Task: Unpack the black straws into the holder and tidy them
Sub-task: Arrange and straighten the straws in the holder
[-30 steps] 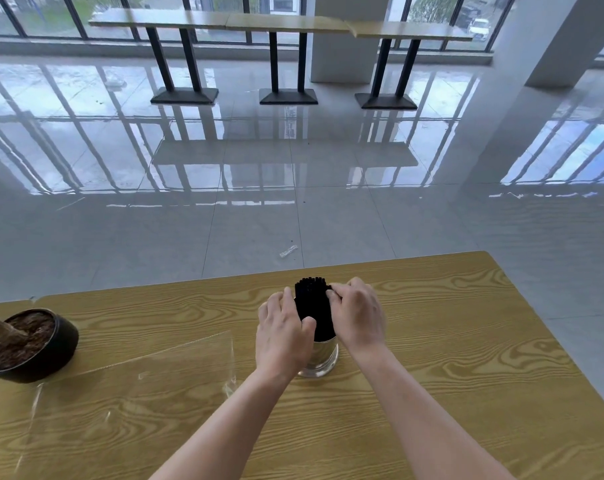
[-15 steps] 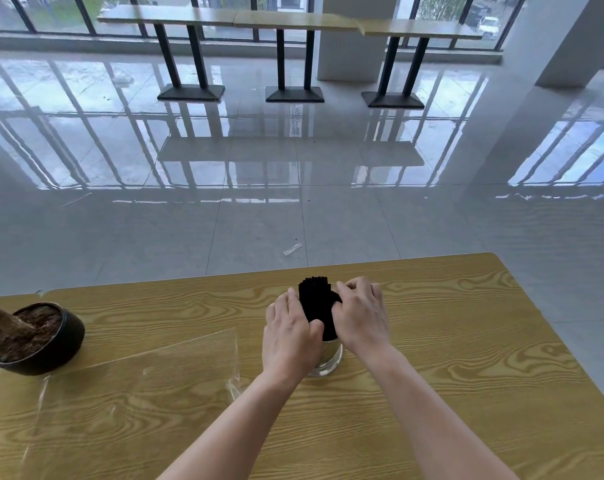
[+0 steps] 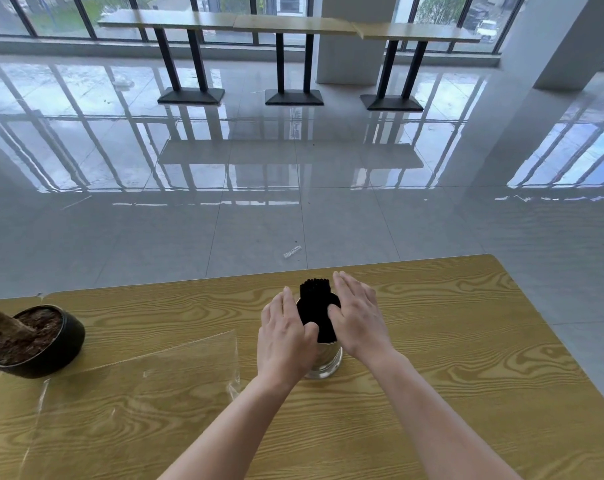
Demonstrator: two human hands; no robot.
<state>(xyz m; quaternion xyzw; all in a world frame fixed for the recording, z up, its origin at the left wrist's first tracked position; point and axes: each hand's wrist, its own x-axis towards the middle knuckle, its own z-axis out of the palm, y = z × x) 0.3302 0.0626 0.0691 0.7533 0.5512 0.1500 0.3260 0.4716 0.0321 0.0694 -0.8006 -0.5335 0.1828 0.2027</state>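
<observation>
Standing upright in a clear glass holder (image 3: 325, 362), the bundle of black straws (image 3: 316, 306) sits near the middle of the wood-grain table (image 3: 466, 341). The straw tops rise above the holder's rim and look roughly level, packed close together.

Left hand (image 3: 286, 337): placed on the left side of the bundle, fingers straight and together, pointing away from the person. The thumb lies against the near face of the straws. Not clenched, nothing grasped.

Right hand (image 3: 357, 317): placed on the right side of the bundle, fingers straight and slightly spread, reaching a little farther than the left. The thumb touches the straws' right side. Also released, palm flat, nothing grasped.

The two hands flank the straws, one on each side. Whether the palms press on the holder itself cannot be told.

Other items: a clear plastic wrapper (image 3: 148, 382) lies flat on the table to the left of the holder, just beside the left wrist. A black bowl-shaped pot (image 3: 51, 355) with brown soil and a woody stub stands at the table's far left. A small pale scrap (image 3: 292, 251) lies on the grey tiled floor beyond the table's far edge.
</observation>
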